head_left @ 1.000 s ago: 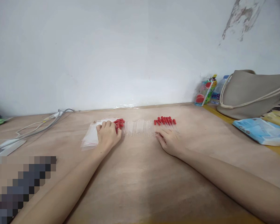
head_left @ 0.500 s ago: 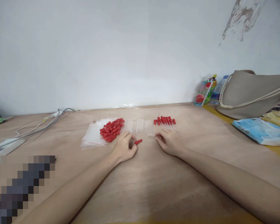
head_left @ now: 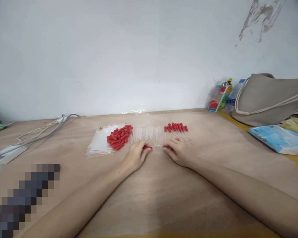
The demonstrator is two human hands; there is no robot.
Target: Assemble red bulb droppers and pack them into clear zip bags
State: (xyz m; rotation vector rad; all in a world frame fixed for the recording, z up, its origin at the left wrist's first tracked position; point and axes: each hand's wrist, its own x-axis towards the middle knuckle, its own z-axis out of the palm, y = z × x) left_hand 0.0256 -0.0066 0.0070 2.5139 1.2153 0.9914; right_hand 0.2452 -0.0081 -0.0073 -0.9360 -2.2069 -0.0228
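Between thumb and fingers, my left hand [head_left: 137,154] pinches a red rubber dropper bulb [head_left: 148,147], its narrow end pointing right. Facing it, my right hand [head_left: 178,152] is closed on a thin clear glass dropper tube [head_left: 158,145], whose free end points left at the bulb. A small gap separates the two. Behind my hands lies a row of clear tubes [head_left: 146,134]. A pile of red bulbs [head_left: 118,137] rests left of the row, partly on clear plastic bags [head_left: 98,142]. Right of it lie several droppers with red bulbs fitted [head_left: 175,127], their tips partly behind my right hand.
A white power strip [head_left: 13,154] with cables [head_left: 43,132] lies at the left. At the right stand bottles [head_left: 217,97], a grey drawstring bag [head_left: 265,99] and a blue-and-white packet [head_left: 275,138]. A white wall [head_left: 101,59] closes off the back.
My left thumb and fingers have closed on the single red bulb that lay on the table. The tube in my right hand has come down slightly, its free end now in line with the bulb.
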